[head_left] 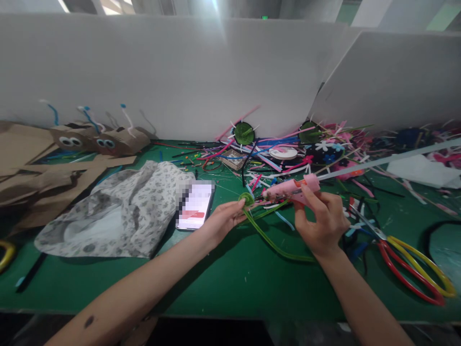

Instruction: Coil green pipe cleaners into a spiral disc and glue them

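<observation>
My left hand (pixel 230 214) pinches a small green coil of pipe cleaner (pixel 246 200) between thumb and fingers. Long green strands (pixel 273 242) trail from the coil toward the lower right, over the table. My right hand (pixel 320 218) is wrapped round a pink hot glue gun (pixel 288 188), which has a long pale glue stick (pixel 374 162) sticking out of its back end. The gun's nozzle points left and sits at or very near the coil; whether it touches, I cannot tell.
Red-and-yellow-handled scissors (pixel 410 264) lie at right. A phone (pixel 194 205) and a patterned cloth (pixel 144 206) lie left of my hands. Cardboard pieces with googly eyes (pixel 118 139) stand at far left. Tangled pipe cleaners (pixel 259 156) cover the back, before a grey partition (pixel 162 72).
</observation>
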The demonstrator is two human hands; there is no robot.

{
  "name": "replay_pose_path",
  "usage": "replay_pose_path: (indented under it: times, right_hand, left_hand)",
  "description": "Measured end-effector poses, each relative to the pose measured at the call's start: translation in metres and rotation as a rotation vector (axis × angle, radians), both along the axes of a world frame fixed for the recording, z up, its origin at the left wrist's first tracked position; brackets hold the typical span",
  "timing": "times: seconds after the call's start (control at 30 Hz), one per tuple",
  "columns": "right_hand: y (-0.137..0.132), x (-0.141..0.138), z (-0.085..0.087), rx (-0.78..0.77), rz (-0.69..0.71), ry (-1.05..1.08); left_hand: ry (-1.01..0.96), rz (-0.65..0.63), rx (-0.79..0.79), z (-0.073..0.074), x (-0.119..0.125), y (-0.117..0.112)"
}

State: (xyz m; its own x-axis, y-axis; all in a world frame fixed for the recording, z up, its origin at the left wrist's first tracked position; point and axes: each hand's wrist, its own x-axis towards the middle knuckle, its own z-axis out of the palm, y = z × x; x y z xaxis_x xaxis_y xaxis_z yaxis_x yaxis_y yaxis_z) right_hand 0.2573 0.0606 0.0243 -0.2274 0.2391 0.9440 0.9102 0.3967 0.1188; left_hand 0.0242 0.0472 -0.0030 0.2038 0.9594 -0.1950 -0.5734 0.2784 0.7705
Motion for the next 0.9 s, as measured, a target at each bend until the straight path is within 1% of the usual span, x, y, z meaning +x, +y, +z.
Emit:
replay_pose_path:
  times: [0.3,0.43,0.53,0.67,0.8,0.87,0.9]
  right_hand:
    - [0.001,-0.002,0.002,-0.077,-0.033,0.009]
    - [0.001,-0.004,0.004,-0.198,-0.092,0.030]
    - [0.002,-0.005,0.004,-0.302,-0.126,0.084]
    - [0.005,-0.005,-0.001,-0.425,-0.183,0.138]
    - [0.012,0.000,-0.009,-0.538,-0.274,0.066]
    - [0.015,0.003,-0.009,-0.531,-0.307,0.012]
    - [0.016,0.005,-0.008,-0.499,-0.294,0.001]
  left_hand:
    - [-0.003,-0.014,0.003,-0.001,0.000,0.000]
    - [-0.003,-0.008,0.003,0.000,0.001,0.001]
    - [0.000,-0.002,0.001,0.001,0.001,0.000]
    - [0.000,0.024,0.010,0.002,-0.001,0.000]
    - [0.000,0.074,0.019,0.002,-0.003,0.001]
    - [-0.004,0.095,0.020,0.003,-0.003,0.001]
    - [-0.009,0.103,0.023,0.004,-0.003,0.001]
